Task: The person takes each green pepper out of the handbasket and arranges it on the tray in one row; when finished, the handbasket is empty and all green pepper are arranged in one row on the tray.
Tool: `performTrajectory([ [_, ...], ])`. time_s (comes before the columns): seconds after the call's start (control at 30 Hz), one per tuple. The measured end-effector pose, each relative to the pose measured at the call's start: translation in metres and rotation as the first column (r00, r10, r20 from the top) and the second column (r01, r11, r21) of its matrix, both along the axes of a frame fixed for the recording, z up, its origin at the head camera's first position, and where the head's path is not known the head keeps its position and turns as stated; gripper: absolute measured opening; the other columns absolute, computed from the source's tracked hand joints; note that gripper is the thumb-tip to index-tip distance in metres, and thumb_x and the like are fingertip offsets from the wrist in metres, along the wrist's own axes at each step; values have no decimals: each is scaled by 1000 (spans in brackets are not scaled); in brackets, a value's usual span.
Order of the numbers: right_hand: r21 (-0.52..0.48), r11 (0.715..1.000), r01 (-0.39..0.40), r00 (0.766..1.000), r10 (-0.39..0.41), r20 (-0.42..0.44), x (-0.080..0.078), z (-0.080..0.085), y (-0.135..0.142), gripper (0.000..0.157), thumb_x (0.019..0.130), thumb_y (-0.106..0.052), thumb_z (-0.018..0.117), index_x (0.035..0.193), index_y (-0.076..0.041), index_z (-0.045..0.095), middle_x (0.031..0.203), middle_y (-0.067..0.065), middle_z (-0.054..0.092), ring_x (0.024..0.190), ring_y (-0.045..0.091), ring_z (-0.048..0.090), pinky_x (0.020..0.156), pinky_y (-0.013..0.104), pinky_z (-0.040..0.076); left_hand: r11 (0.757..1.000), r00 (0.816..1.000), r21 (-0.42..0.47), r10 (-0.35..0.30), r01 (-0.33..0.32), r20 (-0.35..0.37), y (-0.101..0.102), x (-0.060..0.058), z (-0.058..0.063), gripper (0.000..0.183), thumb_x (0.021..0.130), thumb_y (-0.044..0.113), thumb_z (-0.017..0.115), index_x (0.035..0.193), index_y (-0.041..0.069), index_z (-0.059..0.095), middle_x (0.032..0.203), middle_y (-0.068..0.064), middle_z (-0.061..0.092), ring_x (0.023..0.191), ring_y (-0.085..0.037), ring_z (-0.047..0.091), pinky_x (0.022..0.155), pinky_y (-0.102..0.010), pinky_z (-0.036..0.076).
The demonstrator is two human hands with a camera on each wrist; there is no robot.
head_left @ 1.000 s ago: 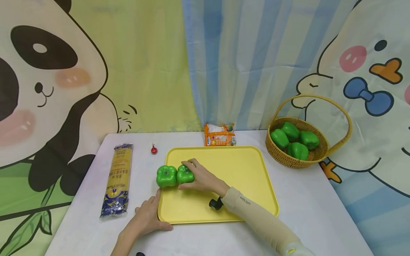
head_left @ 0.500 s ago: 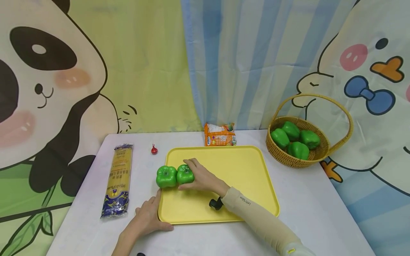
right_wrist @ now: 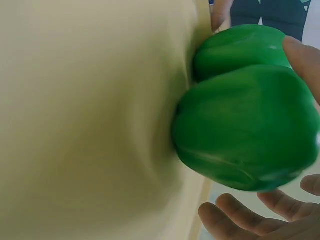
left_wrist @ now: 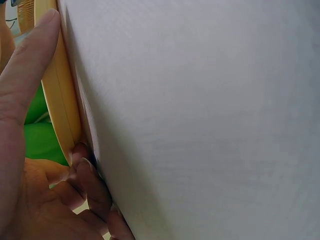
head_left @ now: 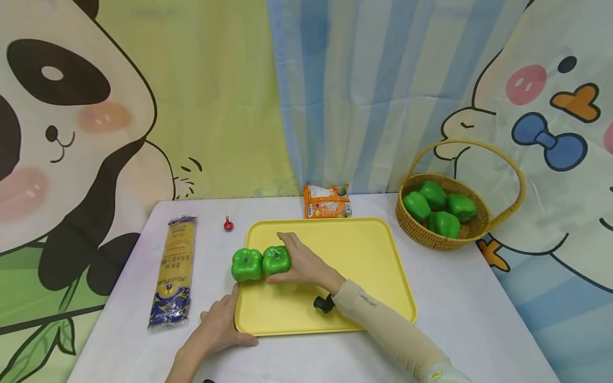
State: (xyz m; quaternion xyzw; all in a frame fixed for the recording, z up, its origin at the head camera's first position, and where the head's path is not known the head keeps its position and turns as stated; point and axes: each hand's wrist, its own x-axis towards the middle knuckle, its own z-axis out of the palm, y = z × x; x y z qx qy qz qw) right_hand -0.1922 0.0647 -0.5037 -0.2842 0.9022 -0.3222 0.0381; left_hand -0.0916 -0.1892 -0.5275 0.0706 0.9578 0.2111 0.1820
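Two green bell peppers sit side by side at the left edge of the yellow tray (head_left: 335,276). The left bell pepper (head_left: 247,265) overhangs the rim, and the right bell pepper (head_left: 276,259) touches it. My right hand (head_left: 308,265) spreads around the right pepper, thumb on its near side; in the right wrist view the fingers (right_wrist: 235,217) stand apart from it. My left hand (head_left: 217,324) rests against the tray's near left corner. In the left wrist view its thumb (left_wrist: 37,50) lies straight along the tray rim, and its fingertips touch the corner.
A wicker basket (head_left: 433,243) with several green bell peppers stands at the right. Behind the tray lies an orange snack packet (head_left: 328,202). At the left are a pasta packet (head_left: 173,271) and a small red onion-shaped item (head_left: 228,224). A printed curtain hangs behind the white table.
My right hand's fingers have lifted away from the right bell pepper and spread wider, letting it go. Both peppers and my left hand hold their places.
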Motion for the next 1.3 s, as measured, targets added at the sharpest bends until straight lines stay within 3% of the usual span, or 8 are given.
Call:
performTrajectory([
  [0.3,-3,999,54,998,-54,-43,2,21,23,116,69,-66,82,157,-14,26,156,8,39,134,30,53,103,49,51,1000,1000,0,22,-22,23,1,-1,-3,155,45,75,86,162,9,10,135,-19,59,118,-34,59,90,-62,44],
  [0.67,-25,987,157,987,-158,-39,0,42,79,114,72,-65,81,160,-21,23,162,11,34,145,35,42,108,60,44,1000,1000,-1,25,-25,16,-1,1,-4,156,45,75,86,162,7,10,137,-20,58,119,-35,58,90,-62,44],
  [0.8,-10,977,214,977,-214,-8,-3,53,106,114,74,-69,77,161,-24,19,166,10,28,150,36,34,111,63,39,1000,1000,2,22,-22,14,-1,0,-4,156,45,76,86,163,10,7,137,-20,58,119,-35,58,90,-62,43],
  [0.97,-12,959,285,959,-285,1,-12,64,145,108,77,-68,75,160,-23,21,160,10,34,138,36,47,103,60,46,1000,1000,0,20,-20,12,-1,0,-3,156,45,76,86,162,9,8,134,-18,60,117,-32,59,88,-58,44],
  [1.2,-85,935,346,937,-349,-30,-28,71,207,97,84,-48,79,156,-9,27,149,20,42,132,40,47,103,59,44,1000,999,1,24,-24,21,-1,0,-2,156,45,75,87,162,8,9,135,-19,59,117,-33,59,89,-61,44],
  [1.3,-91,913,398,914,-403,-46,-33,75,233,90,85,-44,78,153,-7,32,146,22,43,128,41,48,100,60,44,1000,999,6,29,-29,31,0,0,-2,156,46,75,87,162,9,8,137,-20,58,119,-35,58,91,-63,43],
])
